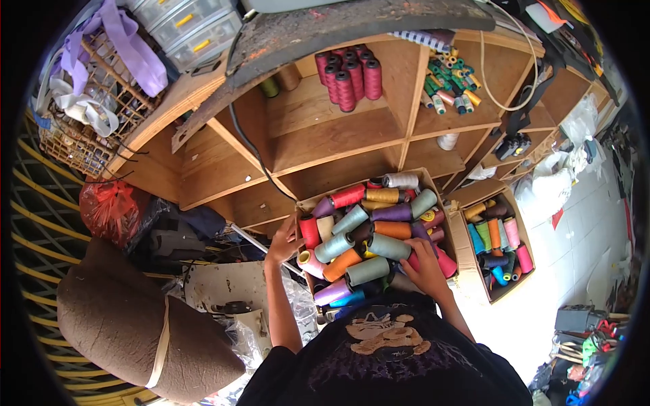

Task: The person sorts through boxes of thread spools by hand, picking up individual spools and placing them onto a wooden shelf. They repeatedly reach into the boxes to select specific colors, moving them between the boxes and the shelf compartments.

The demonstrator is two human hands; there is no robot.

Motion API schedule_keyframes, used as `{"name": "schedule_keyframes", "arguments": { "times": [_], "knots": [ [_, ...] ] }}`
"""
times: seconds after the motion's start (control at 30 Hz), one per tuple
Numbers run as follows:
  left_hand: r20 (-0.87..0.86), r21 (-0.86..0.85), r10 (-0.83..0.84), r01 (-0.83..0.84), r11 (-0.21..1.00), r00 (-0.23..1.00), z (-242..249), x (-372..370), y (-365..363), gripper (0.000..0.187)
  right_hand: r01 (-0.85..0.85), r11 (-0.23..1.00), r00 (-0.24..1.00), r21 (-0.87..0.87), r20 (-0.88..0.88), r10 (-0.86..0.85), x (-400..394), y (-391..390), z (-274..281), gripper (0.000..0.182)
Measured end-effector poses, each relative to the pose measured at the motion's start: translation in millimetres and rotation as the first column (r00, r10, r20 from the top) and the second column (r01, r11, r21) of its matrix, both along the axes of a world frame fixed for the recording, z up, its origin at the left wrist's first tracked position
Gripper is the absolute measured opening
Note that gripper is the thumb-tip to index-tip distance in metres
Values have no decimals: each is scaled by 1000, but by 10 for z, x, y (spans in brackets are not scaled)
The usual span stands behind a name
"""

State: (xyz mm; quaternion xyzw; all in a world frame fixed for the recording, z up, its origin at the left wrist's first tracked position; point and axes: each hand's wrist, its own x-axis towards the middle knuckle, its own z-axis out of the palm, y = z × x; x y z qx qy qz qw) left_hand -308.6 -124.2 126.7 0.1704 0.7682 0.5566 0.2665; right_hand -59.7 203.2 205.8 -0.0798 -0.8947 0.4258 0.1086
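Note:
A cardboard box (pixel 452 252) full of thread cones in many colours stands in front of me. At its left edge is my left hand (pixel 284 242), fingers apart, beside a red cone (pixel 309 231). My right hand (pixel 424 262) reaches over the box's right part, its fingers on or near the end of a grey-green cone (pixel 389 246) and a purple cone (pixel 420 233); whether it grips one is unclear. Another grey-green cone (pixel 367 271) lies just left of that hand.
Behind the box is a wooden shelf (pixel 332 145) with maroon cones (pixel 345 84) and small spools (pixel 450 84). A second box (pixel 504 287) of cones stands at right. At left are a brown padded form (pixel 128 325), a red bag (pixel 112 206) and a wire basket (pixel 74 145).

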Motion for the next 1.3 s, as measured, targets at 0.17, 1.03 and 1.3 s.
{"name": "schedule_keyframes", "arguments": {
  "times": [0.17, 1.03, 1.3],
  "knots": [
    [16, -75, 95, -93, 993, 995, 105, 278, -34, 73, 76, 995, 997, 64, 11, -77, 44, 95, -61, 50],
    [-289, -350, -102, -5, 937, 952, 262, 634, 93, 79, 56, 997, 910, 52, 409, -73, 478, 554, -498, 79],
    [-372, -336, -166, 34, 941, 913, 386, 732, 416, 76, 138, 983, 849, 121, 496, -181, 493, 608, -347, 72]
  ]
}}
